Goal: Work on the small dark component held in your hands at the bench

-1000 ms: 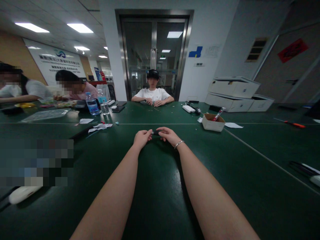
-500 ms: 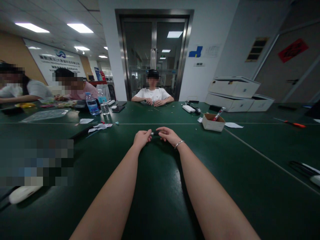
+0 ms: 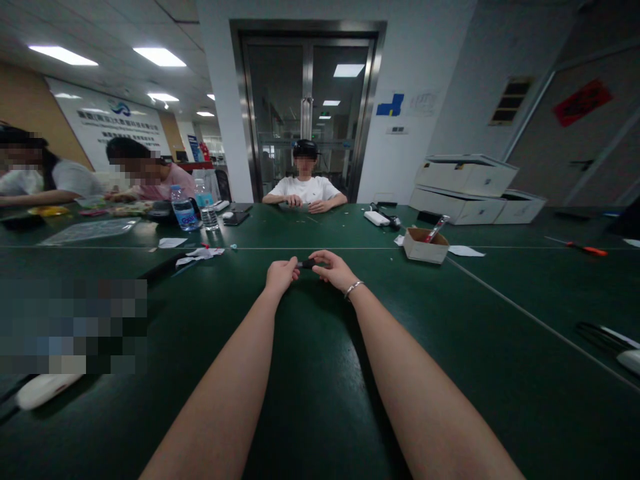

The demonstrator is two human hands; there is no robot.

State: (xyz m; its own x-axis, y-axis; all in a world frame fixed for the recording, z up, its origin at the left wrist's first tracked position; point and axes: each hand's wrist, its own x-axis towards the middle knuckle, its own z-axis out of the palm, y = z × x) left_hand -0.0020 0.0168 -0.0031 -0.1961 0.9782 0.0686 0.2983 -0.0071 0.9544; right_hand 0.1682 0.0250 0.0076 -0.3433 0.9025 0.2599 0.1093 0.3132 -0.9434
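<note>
A small black cylindrical object (image 3: 307, 264), too small to name, lies crosswise between my two hands above the green table. My left hand (image 3: 281, 275) pinches its left end between thumb and fingers. At the other end, the thumb and fingertips of my right hand (image 3: 334, 270) are closed around it, with the other fingers curled. A silver bracelet (image 3: 354, 289) circles my right wrist. Part of the object is hidden by my fingertips.
Ahead to the right stands an open cardboard box (image 3: 426, 247) with a red-and-white item in it. White boxes (image 3: 465, 190) are stacked behind. Water bottles (image 3: 185, 210) and paper scraps (image 3: 200, 256) lie left. A red-handled screwdriver (image 3: 585, 249) is far right. A person (image 3: 305, 190) sits opposite.
Both hands have shifted very slightly left with the black cylindrical object. My right fingers sit a little differently on it, and less of its silvery part shows beside my left fingertips.
</note>
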